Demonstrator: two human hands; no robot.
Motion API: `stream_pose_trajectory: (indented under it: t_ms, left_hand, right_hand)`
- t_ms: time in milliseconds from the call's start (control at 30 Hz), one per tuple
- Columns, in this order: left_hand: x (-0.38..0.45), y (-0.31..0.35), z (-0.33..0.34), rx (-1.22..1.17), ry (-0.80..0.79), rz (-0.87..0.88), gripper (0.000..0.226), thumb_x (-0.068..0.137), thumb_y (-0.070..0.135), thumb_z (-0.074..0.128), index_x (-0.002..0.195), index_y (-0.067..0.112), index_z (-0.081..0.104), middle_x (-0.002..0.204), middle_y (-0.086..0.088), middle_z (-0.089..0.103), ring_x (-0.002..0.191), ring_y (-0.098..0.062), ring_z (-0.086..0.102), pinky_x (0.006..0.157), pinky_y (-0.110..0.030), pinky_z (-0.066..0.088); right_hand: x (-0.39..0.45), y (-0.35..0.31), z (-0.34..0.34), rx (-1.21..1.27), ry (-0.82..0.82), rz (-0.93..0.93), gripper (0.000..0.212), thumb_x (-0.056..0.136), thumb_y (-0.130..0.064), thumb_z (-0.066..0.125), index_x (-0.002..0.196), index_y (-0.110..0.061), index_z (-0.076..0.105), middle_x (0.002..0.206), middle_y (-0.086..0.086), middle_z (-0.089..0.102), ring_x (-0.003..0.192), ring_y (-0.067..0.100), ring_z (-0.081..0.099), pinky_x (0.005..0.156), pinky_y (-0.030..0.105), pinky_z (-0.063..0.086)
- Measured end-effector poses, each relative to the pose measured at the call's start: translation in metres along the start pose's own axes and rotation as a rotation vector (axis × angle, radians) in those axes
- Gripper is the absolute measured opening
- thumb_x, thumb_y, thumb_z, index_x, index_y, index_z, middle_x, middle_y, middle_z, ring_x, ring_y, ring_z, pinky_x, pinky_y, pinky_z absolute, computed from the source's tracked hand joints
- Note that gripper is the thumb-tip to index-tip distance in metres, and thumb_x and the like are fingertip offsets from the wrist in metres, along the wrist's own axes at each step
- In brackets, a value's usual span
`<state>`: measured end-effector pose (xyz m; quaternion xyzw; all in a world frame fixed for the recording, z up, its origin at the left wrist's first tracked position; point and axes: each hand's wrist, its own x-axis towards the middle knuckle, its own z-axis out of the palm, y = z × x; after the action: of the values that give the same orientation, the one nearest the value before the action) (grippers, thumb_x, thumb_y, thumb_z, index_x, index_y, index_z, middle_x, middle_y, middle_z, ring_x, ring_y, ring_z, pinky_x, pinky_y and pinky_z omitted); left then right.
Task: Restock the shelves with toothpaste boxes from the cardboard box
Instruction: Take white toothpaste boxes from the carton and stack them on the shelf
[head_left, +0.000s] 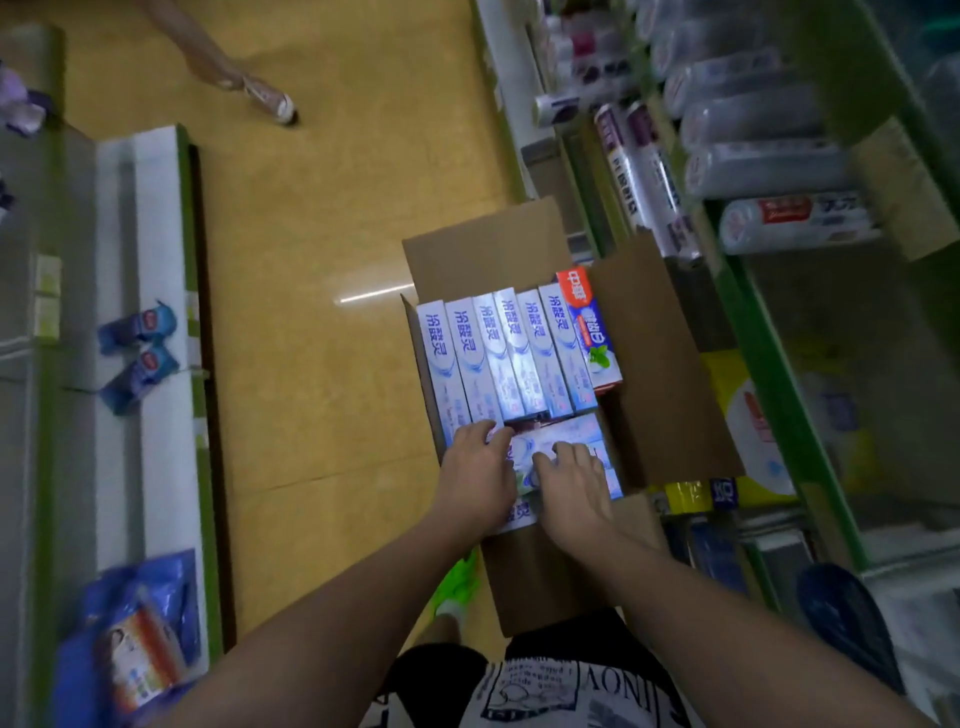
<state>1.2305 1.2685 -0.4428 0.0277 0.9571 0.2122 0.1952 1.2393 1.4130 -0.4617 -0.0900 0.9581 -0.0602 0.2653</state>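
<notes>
An open cardboard box (670, 364) stands on the floor beside the right-hand shelves (779, 395). Inside it, several white-and-blue toothpaste boxes (506, 358) lie in a row, with one red-and-blue toothpaste box (589, 327) at their right end. Nearer to me, more toothpaste boxes (571, 434) lie crosswise. My left hand (475, 475) and my right hand (574, 483) both rest on these crosswise boxes, fingers curled over them. Whether either hand has a firm hold I cannot tell.
Another person's leg and shoe (260, 88) are on the yellow floor (322, 218) at the far end of the aisle. The left shelf unit (156, 249) holds blue packets (137, 353). My green shoe (457, 584) is beside the box. The right shelves carry tubes and rolls (753, 166).
</notes>
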Motion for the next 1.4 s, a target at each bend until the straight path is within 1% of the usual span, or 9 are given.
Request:
stream_pose_trajectory:
  t_ms: [167, 367, 467, 633, 733, 867, 967, 1200, 1400]
  left_hand:
    - [0.02, -0.006, 0.007, 0.045, 0.067, -0.018, 0.034, 0.087, 0.014, 0.067, 0.119, 0.005, 0.067, 0.126, -0.021, 0.063, 0.118, -0.039, 0.057, 0.088, -0.046, 0.052]
    - [0.045, -0.013, 0.007, 0.17, 0.068, 0.015, 0.041, 0.089, 0.022, 0.063, 0.127, 0.006, 0.059, 0.14, -0.021, 0.052, 0.131, -0.039, 0.046, 0.106, -0.048, 0.042]
    - [0.062, -0.017, 0.003, 0.159, 0.042, -0.076, 0.051, 0.096, 0.028, 0.055, 0.142, 0.008, 0.044, 0.154, -0.021, 0.034, 0.146, -0.039, 0.026, 0.121, -0.05, 0.027]
    - [0.113, -0.028, -0.016, 0.148, 0.117, -0.193, 0.058, 0.092, 0.025, 0.058, 0.145, 0.009, 0.04, 0.156, -0.019, 0.032, 0.15, -0.037, 0.02, 0.123, -0.048, 0.023]
    - [0.154, -0.038, -0.039, 0.272, 0.043, -0.182, 0.076, 0.085, 0.032, 0.069, 0.149, 0.01, 0.034, 0.157, -0.022, 0.027, 0.151, -0.04, 0.014, 0.124, -0.048, 0.016]
    - [0.195, -0.056, -0.064, 0.526, -0.196, -0.223, 0.106, 0.077, 0.041, 0.07, 0.158, 0.006, 0.012, 0.163, -0.029, 0.012, 0.152, -0.047, 0.002, 0.124, -0.053, 0.011]
    - [0.191, -0.052, -0.067, 0.642, -0.296, -0.275, 0.101, 0.09, 0.037, 0.064, 0.16, 0.005, -0.002, 0.163, -0.031, 0.009, 0.152, -0.047, 0.004, 0.125, -0.051, 0.01]
    - [0.182, -0.045, -0.068, 0.726, -0.236, -0.222, 0.096, 0.089, 0.043, 0.057, 0.16, 0.006, 0.003, 0.148, -0.025, 0.042, 0.141, -0.041, 0.036, 0.123, -0.051, 0.017]
    - [0.164, -0.042, -0.075, 0.7, -0.097, -0.151, 0.07, 0.08, 0.037, 0.065, 0.139, 0.007, 0.041, 0.131, -0.016, 0.051, 0.129, -0.034, 0.046, 0.122, -0.047, 0.022]
  right_hand:
    - [0.021, 0.004, 0.013, -0.045, -0.04, -0.016, 0.044, 0.056, -0.016, 0.082, 0.097, -0.015, 0.065, 0.097, 0.011, 0.059, 0.098, 0.032, 0.055, 0.09, 0.041, 0.047]
    - [0.033, 0.011, 0.029, -0.114, -0.084, -0.113, 0.037, 0.084, -0.025, 0.063, 0.12, -0.021, 0.057, 0.116, 0.008, 0.056, 0.115, 0.03, 0.048, 0.113, 0.046, 0.023]
    - [0.033, 0.013, 0.031, -0.113, -0.092, -0.112, 0.031, 0.081, -0.023, 0.064, 0.111, -0.022, 0.063, 0.109, 0.008, 0.059, 0.106, 0.03, 0.052, 0.106, 0.046, 0.028]
    - [0.036, 0.014, 0.035, -0.088, -0.086, -0.081, 0.031, 0.067, -0.016, 0.073, 0.097, -0.021, 0.07, 0.096, 0.008, 0.064, 0.092, 0.031, 0.058, 0.095, 0.045, 0.036]
    - [0.037, 0.017, 0.039, -0.092, -0.056, -0.086, 0.035, 0.065, -0.019, 0.075, 0.099, -0.023, 0.07, 0.097, 0.007, 0.064, 0.093, 0.029, 0.058, 0.094, 0.043, 0.034]
    - [0.037, 0.018, 0.043, -0.104, -0.035, -0.086, 0.04, 0.057, -0.02, 0.08, 0.096, -0.023, 0.072, 0.091, 0.005, 0.065, 0.087, 0.028, 0.059, 0.089, 0.042, 0.038]
    - [0.037, 0.019, 0.044, -0.092, -0.028, -0.093, 0.043, 0.053, -0.02, 0.081, 0.095, -0.022, 0.073, 0.09, 0.006, 0.065, 0.084, 0.028, 0.059, 0.084, 0.042, 0.041]
    - [0.036, 0.017, 0.042, -0.083, -0.045, -0.084, 0.042, 0.057, -0.019, 0.079, 0.098, -0.022, 0.072, 0.093, 0.006, 0.066, 0.089, 0.028, 0.06, 0.087, 0.042, 0.04]
    - [0.033, 0.014, 0.037, -0.091, -0.045, -0.086, 0.036, 0.067, -0.02, 0.074, 0.103, -0.023, 0.07, 0.099, 0.005, 0.065, 0.096, 0.028, 0.057, 0.094, 0.042, 0.032]
